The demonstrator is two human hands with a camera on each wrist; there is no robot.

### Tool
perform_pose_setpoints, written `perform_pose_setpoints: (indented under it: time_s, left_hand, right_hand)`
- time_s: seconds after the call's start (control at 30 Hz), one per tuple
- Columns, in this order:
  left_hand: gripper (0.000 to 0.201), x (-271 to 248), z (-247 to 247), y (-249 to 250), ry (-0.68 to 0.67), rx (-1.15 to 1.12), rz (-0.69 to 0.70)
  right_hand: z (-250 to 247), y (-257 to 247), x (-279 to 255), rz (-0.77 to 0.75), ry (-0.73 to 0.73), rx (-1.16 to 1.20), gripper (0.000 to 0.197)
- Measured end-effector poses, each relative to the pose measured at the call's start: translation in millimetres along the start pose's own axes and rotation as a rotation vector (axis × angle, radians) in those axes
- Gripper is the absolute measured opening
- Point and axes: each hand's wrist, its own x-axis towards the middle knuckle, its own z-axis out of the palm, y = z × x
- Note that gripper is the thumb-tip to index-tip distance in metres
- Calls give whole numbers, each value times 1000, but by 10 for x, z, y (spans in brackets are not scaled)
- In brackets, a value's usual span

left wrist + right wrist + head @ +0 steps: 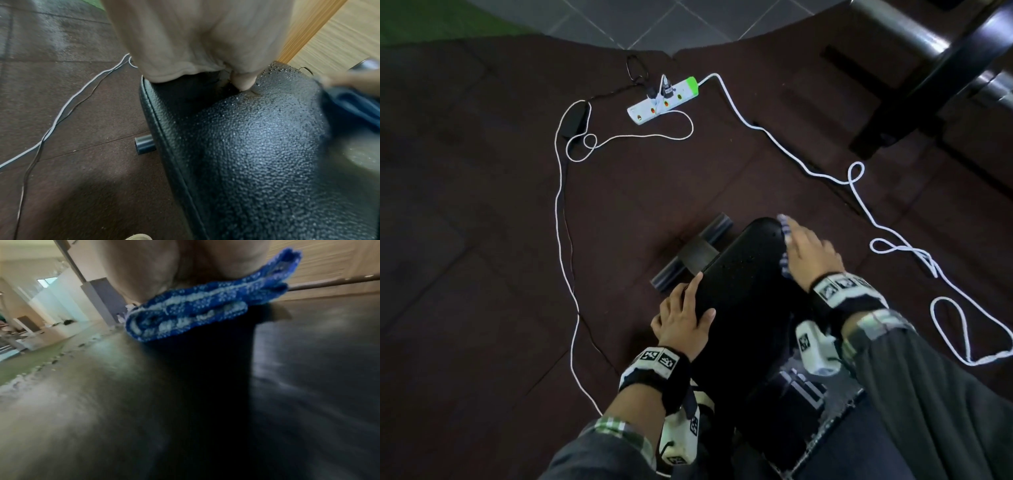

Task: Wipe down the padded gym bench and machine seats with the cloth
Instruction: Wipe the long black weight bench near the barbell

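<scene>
A black padded bench (743, 294) runs away from me in the head view. My left hand (685, 315) grips its left edge, thumb on top and fingers curled down the side. In the left wrist view the thumb (244, 82) dents the textured bench pad (257, 154). My right hand (806, 250) lies flat on a folded blue-and-white cloth (785, 236) at the far right end of the pad. The cloth (195, 311) shows pressed under the palm on the blurred pad (185, 402), and it appears at the right edge as a blue cloth (349, 108).
A white power strip (664, 99) with plugs lies on the dark rubber floor ahead. White cables (565, 240) loop left and a white cord (893, 236) loops right of the bench. The bench's foot bar (691, 253) sticks out left. A dark machine frame (928, 85) stands top right.
</scene>
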Motion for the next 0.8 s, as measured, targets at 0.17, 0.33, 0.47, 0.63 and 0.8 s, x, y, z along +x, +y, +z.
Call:
perform_pose_setpoints:
  time_s: [0.17,0.33,0.47,0.63,0.8]
  left_hand:
    - [66,-1,-1,11,1,0,0]
    - [66,0,-6,25,-2,-1,0]
    - [65,5,10,29,11,3,6]
    - [65,3,10,19,1,7,-1]
    - [65,2,14,7,14,2,-8]
  right_hand:
    - [236,-380,-87,-455,0,-425,58]
    - [386,242,-490,-649,14,-549,68]
    - [213,506,-459,-512,65,-453,63]
    - [130,26,-90,-300,68,-340,59]
    - [344,-299,-172,-609,97,-520,58]
